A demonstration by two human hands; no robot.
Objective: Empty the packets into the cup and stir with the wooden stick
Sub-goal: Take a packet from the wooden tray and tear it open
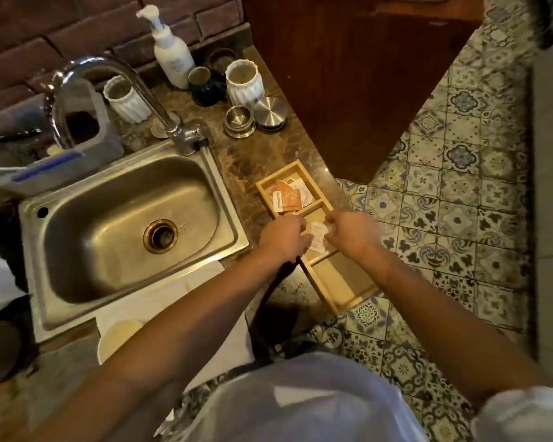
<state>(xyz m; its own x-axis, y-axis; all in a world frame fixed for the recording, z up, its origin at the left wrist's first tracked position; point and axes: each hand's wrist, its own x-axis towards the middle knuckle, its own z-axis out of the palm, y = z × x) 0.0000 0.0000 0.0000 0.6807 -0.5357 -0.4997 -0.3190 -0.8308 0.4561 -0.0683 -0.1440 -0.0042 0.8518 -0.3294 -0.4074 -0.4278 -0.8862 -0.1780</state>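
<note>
Both arms reach out far over the counter. The left hand (283, 236) and the right hand (351, 232) meet above the middle part of a long wooden tray (348, 291). The backs of the hands face up and the fingers curl down. Both hands seem to pinch a white packet (318, 232) between them, left hand on its left edge and right hand on its right edge, but the fingertips are blurry. The packet looks flat, and its long side runs from near to far.

More packets (286, 196), orange and white, lie in a loose pile in the far part of the tray. The tray's long side runs from far left to near right, and its near end sticks out past the counter edge.

A pale cup (117, 334) sits near the person, on a white cloth (160, 298), partly hidden by the left arm.

The counter (253, 157) is dark speckled stone. A steel sink (125, 231) with a curved tap (109, 81) is on the left. The floor (460, 202) has patterned tiles. Far back is a brick wall (29, 43).
</note>
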